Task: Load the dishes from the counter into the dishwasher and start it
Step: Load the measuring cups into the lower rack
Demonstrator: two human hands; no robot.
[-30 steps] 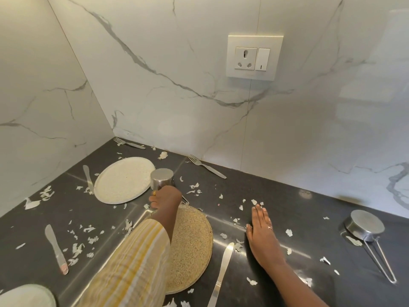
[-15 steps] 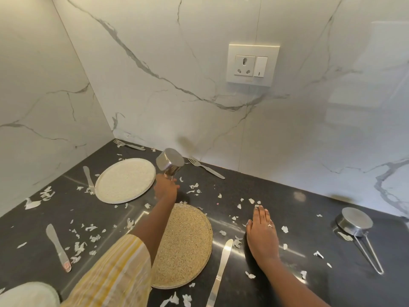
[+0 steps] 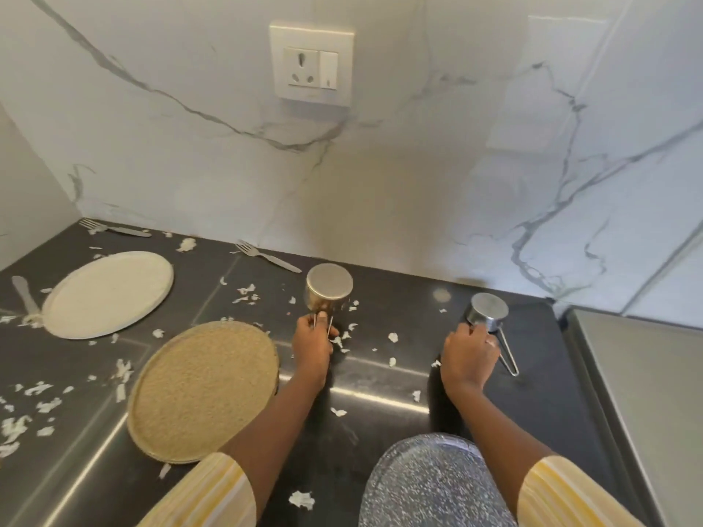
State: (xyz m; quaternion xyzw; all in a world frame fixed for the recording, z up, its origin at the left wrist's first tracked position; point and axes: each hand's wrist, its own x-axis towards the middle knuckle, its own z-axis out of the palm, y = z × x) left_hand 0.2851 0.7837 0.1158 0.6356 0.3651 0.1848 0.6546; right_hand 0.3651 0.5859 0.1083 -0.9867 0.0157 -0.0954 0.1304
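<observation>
Left hand (image 3: 314,346) pinched round steel cup (image 3: 329,287) by wire handle (cup tilted). Right hand (image 3: 469,355) fingers curled round second steel cup (image 3: 489,313) on glossy dark worktop (image 3: 551,393).

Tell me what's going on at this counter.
A person is gathering dishes off a scrap-strewn counter. The left hand holds one steel cup up by its wire handle, tilted. The right hand curls round a second steel cup that sits on the counter. A white plate, a tan plate and a speckled plate are in neither hand.
</observation>
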